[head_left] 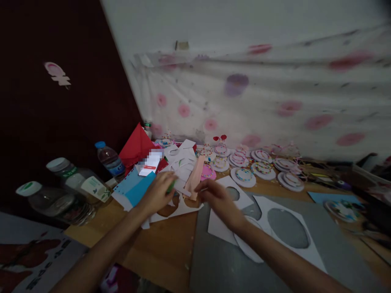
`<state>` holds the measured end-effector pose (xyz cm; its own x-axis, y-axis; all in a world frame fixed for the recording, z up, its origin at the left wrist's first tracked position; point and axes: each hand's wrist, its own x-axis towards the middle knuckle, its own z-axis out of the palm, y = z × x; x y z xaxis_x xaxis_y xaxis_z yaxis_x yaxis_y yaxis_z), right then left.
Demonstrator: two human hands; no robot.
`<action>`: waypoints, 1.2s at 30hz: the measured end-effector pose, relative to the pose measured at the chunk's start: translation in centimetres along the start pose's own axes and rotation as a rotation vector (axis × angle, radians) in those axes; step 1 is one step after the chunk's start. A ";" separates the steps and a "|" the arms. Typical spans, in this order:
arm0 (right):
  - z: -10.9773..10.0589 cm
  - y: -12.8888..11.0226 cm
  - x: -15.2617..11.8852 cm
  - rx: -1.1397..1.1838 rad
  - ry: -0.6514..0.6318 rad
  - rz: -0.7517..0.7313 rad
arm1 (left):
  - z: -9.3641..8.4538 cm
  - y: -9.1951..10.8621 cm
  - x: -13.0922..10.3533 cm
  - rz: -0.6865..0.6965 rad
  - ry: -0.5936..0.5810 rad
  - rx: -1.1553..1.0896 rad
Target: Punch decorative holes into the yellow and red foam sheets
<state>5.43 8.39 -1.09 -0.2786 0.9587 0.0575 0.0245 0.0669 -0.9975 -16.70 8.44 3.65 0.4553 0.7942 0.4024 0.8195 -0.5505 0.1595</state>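
Note:
My left hand point(160, 189) is closed around a small green object point(171, 186), from which a pale strip extends to the right. The strip's end lies near a peach-coloured paper strip point(195, 177). My right hand point(215, 197) is at the lower end of that peach strip with its fingers bent; whether they pinch it is too blurred to tell. Under and behind both hands lie white paper scraps point(183, 160) with cut shapes. White sheets with round holes point(259, 203) rest on a grey mat point(214, 264), partly beneath my right forearm.
Bottles point(87, 183) stand at the left, beside blue paper point(139, 191), a phone point(150, 162) and red paper point(137, 144). Beaded white discs point(243, 176) line the back. Blue card point(332, 198) and clutter lie right.

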 end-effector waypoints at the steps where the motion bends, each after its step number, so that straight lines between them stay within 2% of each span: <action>1: 0.5 0.4 0.8 -0.023 0.006 0.027 | 0.9 -0.5 0.1 0.047 -0.066 0.041; 4: 2.0 1.8 3.3 -0.076 0.070 0.115 | 3.5 -1.7 1.0 0.141 -0.213 0.164; 7: 2.4 3.0 5.0 -0.090 0.147 0.151 | 4.9 -2.4 2.4 0.202 -0.283 0.260; 10: 1.7 3.6 5.1 -0.081 0.211 0.160 | 5.1 -3.0 3.3 0.274 -0.335 0.310; 14: 0.4 4.2 4.3 -0.008 0.255 0.191 | 4.7 -4.0 3.4 0.312 -0.352 0.346; 16: 0.3 4.3 4.2 0.070 0.214 0.220 | 4.4 -4.4 3.3 0.313 -0.353 0.353; 21: 0.8 3.5 5.2 0.340 0.005 0.323 | 4.1 -4.7 3.5 0.317 -0.375 0.358; 24: 0.7 2.8 5.9 0.466 -0.017 0.378 | 4.2 -4.5 3.8 0.314 -0.395 0.358; 27: 0.4 2.3 6.5 0.528 -0.028 0.434 | 4.2 -4.6 3.9 0.316 -0.412 0.350; 31: 0.1 1.3 7.4 0.572 -0.156 0.519 | 3.6 -4.7 3.8 0.293 -0.420 0.337; 36: -0.3 -0.3 8.8 0.612 -0.262 0.526 | 3.1 -3.9 3.4 0.172 -0.367 0.339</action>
<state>3.27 16.86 -0.27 -0.5916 0.7232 -0.3564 -0.2898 -0.6033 -0.7430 -17.29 14.09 1.58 0.6350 0.7712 0.0453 0.7614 -0.6148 -0.2056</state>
